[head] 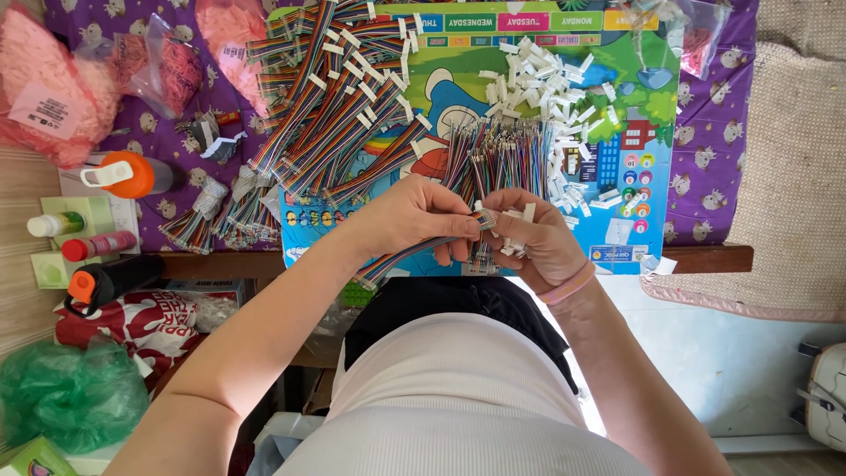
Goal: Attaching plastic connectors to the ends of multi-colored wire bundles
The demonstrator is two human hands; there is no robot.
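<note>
My left hand pinches a flat rainbow ribbon cable near its end, the cable trailing down to the left toward my lap. My right hand meets it at the cable tip and holds small white plastic connector housings in its palm and fingers. A pink band circles my right wrist. Just beyond my hands lies a bundle of loose coloured wires on a colourful cartoon board.
A heap of finished ribbon cables covers the board's left side, and scattered white housings lie at its upper middle. Pink plastic bags, an orange-capped bottle, small bottles and a green bag sit at left.
</note>
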